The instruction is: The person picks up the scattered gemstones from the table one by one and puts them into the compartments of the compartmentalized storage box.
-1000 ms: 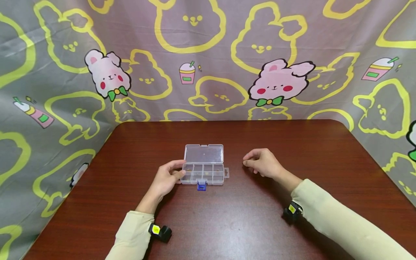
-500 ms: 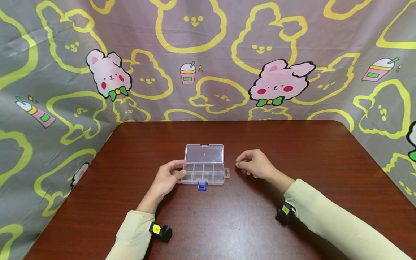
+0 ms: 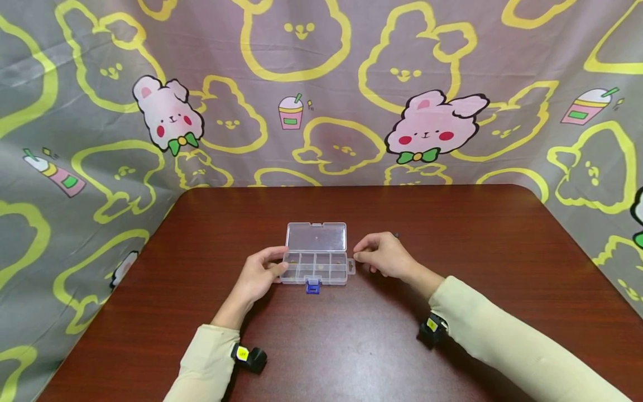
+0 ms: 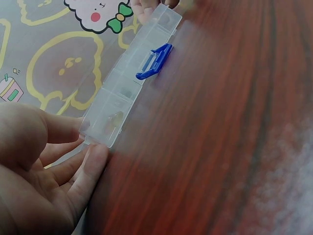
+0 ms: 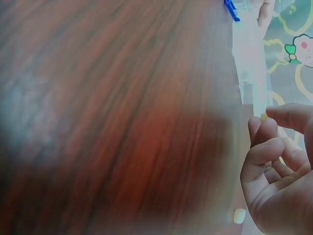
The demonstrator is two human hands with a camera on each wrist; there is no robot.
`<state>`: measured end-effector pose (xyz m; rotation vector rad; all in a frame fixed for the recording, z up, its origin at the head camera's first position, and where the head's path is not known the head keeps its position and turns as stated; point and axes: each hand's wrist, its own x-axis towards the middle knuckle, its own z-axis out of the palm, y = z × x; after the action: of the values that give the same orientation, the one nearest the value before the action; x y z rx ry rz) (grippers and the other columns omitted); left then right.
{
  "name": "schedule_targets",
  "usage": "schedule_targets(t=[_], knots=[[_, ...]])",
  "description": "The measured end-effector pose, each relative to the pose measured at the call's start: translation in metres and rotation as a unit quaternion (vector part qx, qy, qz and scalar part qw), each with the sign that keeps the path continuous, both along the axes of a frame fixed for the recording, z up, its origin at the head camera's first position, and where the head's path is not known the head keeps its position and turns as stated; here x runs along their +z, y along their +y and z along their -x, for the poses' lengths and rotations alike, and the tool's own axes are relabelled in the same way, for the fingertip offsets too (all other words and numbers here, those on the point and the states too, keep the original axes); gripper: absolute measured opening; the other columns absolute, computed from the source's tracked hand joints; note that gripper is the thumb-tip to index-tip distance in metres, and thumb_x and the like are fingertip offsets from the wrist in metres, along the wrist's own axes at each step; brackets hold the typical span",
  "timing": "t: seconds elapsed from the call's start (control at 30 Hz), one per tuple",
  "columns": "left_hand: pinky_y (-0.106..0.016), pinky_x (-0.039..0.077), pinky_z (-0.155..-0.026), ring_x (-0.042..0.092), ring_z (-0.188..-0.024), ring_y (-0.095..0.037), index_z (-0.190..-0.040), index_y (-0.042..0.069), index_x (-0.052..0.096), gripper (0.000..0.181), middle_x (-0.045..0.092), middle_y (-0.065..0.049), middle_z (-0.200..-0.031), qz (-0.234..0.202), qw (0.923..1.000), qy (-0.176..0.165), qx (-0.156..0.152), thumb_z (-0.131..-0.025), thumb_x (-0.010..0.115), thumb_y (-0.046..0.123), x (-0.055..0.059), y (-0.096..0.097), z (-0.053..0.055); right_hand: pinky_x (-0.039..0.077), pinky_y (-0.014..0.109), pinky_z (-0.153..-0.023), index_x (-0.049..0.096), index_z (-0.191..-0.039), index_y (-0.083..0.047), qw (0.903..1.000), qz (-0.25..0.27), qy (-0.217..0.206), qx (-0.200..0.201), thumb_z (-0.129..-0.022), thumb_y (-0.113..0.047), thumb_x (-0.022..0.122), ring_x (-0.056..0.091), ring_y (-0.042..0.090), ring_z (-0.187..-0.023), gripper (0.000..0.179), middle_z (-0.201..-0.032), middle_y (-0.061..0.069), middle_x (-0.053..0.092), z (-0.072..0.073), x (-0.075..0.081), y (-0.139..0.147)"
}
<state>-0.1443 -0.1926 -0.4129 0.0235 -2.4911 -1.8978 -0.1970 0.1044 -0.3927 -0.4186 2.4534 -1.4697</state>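
Note:
A clear plastic compartment box stands on the table with its lid tipped back and its blue latch hanging down in front. My left hand grips the box's left end between thumb and fingers. Small yellowish pieces lie in some compartments, one piece showing through the wall in the left wrist view. Just off the box's right end, beside its hanging tab, is my right hand. Its thumb and fingertips pinch a tiny yellow piece, mostly covered by the fingers.
A dark reddish-brown table bears everything. Another pale yellow piece shows by the right hand's heel in the right wrist view. Behind that hand is a small dark thing. A patterned cloth hangs around the table's back and sides.
My right hand has moved left across the table to the box's right end, uncovering a small dark thing behind it. The left hand and the box stay where they were.

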Motion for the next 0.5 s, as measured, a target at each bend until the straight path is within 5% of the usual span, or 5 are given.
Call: schedule_targets(t=[0.5], knots=[[-0.024, 0.053, -0.062, 0.063, -0.081, -0.018, -0.128, -0.006, 0.063, 0.035, 0.064, -0.027, -0.124, 0.001, 1.0000, 0.001, 0.000, -0.093, 0.064, -0.006, -0.0005, -0.0003, -0.0001, 0.037, 0.025, -0.036, 0.073, -0.093, -0.005, 0.9999, 0.000, 0.015, -0.001, -0.088, -0.006, 0.072, 0.052, 0.020, -0.045, 0.005, -0.062, 0.014, 0.061, -0.0019, 0.0054, -0.0035]])
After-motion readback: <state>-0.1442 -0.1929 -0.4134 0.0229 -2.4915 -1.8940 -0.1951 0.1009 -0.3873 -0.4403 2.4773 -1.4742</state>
